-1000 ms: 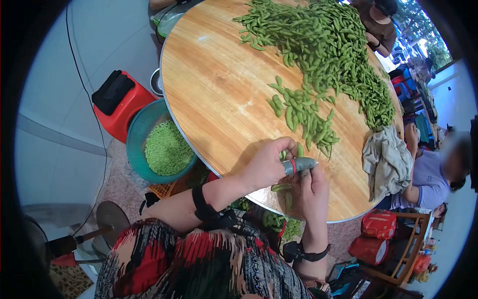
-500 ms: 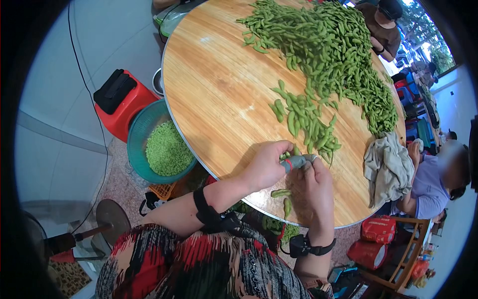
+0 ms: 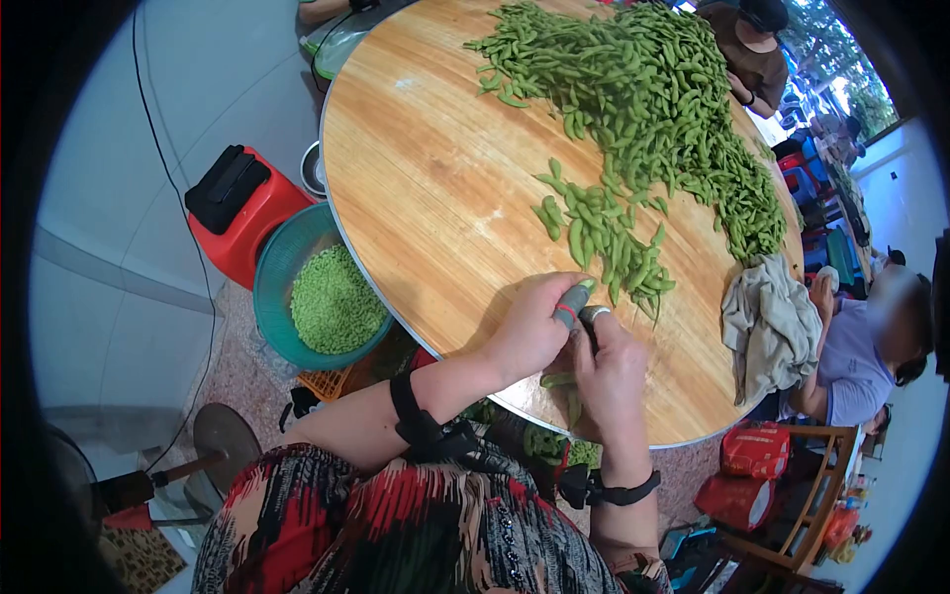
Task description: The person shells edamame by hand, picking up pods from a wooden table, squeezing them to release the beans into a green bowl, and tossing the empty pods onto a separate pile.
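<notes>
My left hand point(image 3: 532, 332) is closed near the table's front edge, with a green pod point(image 3: 587, 285) at its fingertips; its finger wears a grey cover with a red band. Close beside it, my right hand point(image 3: 611, 371) has bent, closed fingers, one with a grey cover; whatever they hold is hidden. A few pods point(image 3: 572, 401) lie partly under my right hand. Beyond both hands is a small group of pods point(image 3: 604, 238), and further back a large heap of pods point(image 3: 653, 99) on the round wooden table point(image 3: 416, 178).
Left of the table, a teal basket point(image 3: 272, 307) holds shelled beans beside a red stool point(image 3: 237, 233) with a black bag. A cloth point(image 3: 767, 332) lies at the right edge. A person in purple point(image 3: 856, 366) sits right; another in brown point(image 3: 747, 64) is at the back.
My right hand has moved left and slightly down, over the loose pods at the edge. The green pod now shows at my left fingertips.
</notes>
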A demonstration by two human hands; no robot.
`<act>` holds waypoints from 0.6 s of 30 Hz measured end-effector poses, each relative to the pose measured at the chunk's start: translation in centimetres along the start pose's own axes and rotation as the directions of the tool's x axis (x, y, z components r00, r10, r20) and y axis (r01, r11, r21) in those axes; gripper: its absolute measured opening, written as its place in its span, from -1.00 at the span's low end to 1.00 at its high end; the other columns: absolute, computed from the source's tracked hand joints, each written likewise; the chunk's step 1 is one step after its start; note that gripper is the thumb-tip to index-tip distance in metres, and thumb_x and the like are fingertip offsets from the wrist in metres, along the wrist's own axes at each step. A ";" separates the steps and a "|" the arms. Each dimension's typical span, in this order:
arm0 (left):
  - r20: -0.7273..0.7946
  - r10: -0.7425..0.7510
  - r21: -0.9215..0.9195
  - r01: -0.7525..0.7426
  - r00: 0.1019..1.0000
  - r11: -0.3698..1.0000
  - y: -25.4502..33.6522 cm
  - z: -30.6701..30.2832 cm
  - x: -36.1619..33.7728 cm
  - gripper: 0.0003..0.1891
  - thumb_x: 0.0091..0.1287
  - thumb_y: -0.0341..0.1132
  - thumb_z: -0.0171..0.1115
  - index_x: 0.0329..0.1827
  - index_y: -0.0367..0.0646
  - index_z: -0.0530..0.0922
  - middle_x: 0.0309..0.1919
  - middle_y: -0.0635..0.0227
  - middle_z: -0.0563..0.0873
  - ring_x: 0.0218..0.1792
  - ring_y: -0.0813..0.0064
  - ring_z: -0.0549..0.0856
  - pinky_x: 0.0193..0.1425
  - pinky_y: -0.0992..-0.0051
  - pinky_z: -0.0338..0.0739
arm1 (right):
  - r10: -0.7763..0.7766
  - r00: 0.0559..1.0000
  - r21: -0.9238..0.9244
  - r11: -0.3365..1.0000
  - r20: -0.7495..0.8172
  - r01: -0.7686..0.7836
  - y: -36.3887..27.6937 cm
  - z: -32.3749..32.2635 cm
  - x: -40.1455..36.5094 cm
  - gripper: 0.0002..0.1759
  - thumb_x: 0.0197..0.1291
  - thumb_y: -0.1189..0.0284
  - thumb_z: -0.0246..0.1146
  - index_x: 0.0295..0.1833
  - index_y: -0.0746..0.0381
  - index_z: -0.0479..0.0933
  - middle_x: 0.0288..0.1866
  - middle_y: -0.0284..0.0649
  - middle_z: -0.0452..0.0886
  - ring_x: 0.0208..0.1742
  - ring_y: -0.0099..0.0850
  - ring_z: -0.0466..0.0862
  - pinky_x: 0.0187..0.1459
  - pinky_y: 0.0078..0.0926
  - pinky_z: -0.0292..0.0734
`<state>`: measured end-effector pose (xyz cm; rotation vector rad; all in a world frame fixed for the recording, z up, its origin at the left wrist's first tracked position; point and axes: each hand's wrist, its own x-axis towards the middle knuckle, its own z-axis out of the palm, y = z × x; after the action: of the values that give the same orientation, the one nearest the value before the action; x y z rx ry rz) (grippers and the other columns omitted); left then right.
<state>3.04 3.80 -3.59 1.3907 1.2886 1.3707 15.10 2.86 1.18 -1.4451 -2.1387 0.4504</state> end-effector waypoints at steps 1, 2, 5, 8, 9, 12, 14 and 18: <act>-0.014 0.021 -0.007 -0.021 1.000 1.000 0.0 0.0 -0.1 -0.69 0.26 -0.48 0.04 0.07 -0.30 0.48 -0.30 0.19 0.64 -0.29 0.47 0.60 -0.15 0.53 0.48 | 0.007 0.997 0.053 0.999 0.071 -0.010 0.2 -0.4 0.0 -0.86 0.14 0.49 0.18 -0.38 0.32 0.40 -0.55 0.03 0.50 -0.53 -0.06 0.54 -0.48 -0.27 0.42; -0.012 0.021 -0.008 -0.021 1.000 1.000 0.1 -0.1 -0.2 -0.69 0.26 -0.48 0.04 0.07 -0.30 0.48 -0.30 0.19 0.64 -0.29 0.47 0.60 -0.15 0.53 0.48 | 0.009 0.990 0.106 0.994 0.140 -0.024 0.5 -0.8 0.0 -0.87 0.16 0.48 0.17 -0.36 0.32 0.43 -0.56 -0.03 0.52 -0.54 -0.15 0.56 -0.46 -0.35 0.43; 0.072 -0.067 -0.038 0.070 0.995 0.997 0.9 -0.6 -0.3 -0.66 0.25 -0.48 0.09 0.11 -0.24 0.47 -0.37 0.23 0.62 -0.40 0.51 0.58 -0.25 0.55 0.48 | 0.265 0.959 0.512 0.812 0.104 -0.280 2.4 -1.1 0.9 -0.86 0.21 0.46 0.17 -0.23 0.34 0.47 -0.52 -0.24 0.53 -0.49 -0.46 0.53 -0.39 -0.53 0.41; 0.098 0.105 0.040 -0.110 0.990 0.993 1.8 -0.5 -0.8 -0.57 0.21 -0.46 0.16 0.19 -0.15 0.43 -0.43 0.30 0.58 -0.45 0.55 0.53 -0.31 0.56 0.46 | 0.320 0.938 0.663 0.674 0.138 -0.327 3.5 -1.0 1.6 -0.82 0.22 0.49 0.17 -0.09 0.31 0.49 -0.41 -0.41 0.51 -0.41 -0.62 0.45 -0.35 -0.64 0.37; 0.102 0.107 0.037 -0.112 0.989 0.993 1.9 -0.5 -0.8 -0.57 0.21 -0.46 0.16 0.19 -0.15 0.43 -0.43 0.30 0.58 -0.45 0.55 0.53 -0.31 0.56 0.46 | 0.324 0.923 0.753 0.548 0.210 -0.364 3.7 -0.9 1.5 -0.82 0.21 0.49 0.18 -0.08 0.29 0.48 -0.39 -0.43 0.52 -0.44 -0.63 0.44 -0.37 -0.67 0.35; 0.107 0.148 0.046 -0.154 0.983 0.987 1.8 -0.4 -0.9 -0.60 0.22 -0.48 0.14 0.16 -0.16 0.46 -0.42 0.29 0.61 -0.44 0.51 0.57 -0.30 0.52 0.48 | 0.312 0.919 0.823 0.436 0.242 -0.365 3.7 -0.7 0.9 -0.81 0.19 0.52 0.19 -0.06 0.26 0.47 -0.38 -0.47 0.50 -0.54 -0.74 0.36 -0.52 -0.76 0.21; 0.066 0.330 -0.023 -0.329 0.942 0.944 0.8 0.2 -0.8 -0.62 0.19 -0.51 0.14 0.11 -0.17 0.50 -0.37 0.25 0.65 -0.35 0.41 0.64 -0.24 0.49 0.51 | 0.314 0.922 0.852 0.396 0.226 -0.343 3.5 -0.5 0.7 -0.81 0.19 0.53 0.18 -0.07 0.26 0.46 -0.40 -0.48 0.48 -0.57 -0.77 0.32 -0.57 -0.79 0.14; 0.244 0.292 0.076 -0.318 0.925 0.945 2.6 -0.9 -0.9 -0.66 0.14 -0.54 0.16 0.02 -0.18 0.55 -0.30 0.22 0.67 -0.24 0.29 0.67 -0.16 0.45 0.53 | 0.324 0.885 0.938 -0.028 0.335 -0.345 3.6 -0.5 0.1 -0.83 0.20 0.60 0.10 -0.09 0.27 0.41 -0.46 -0.48 0.41 -0.64 -0.77 0.23 -0.63 -0.83 0.12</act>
<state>2.54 2.31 -1.16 1.8332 1.0416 1.3026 18.12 4.26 -0.33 -0.9338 -0.7558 1.7332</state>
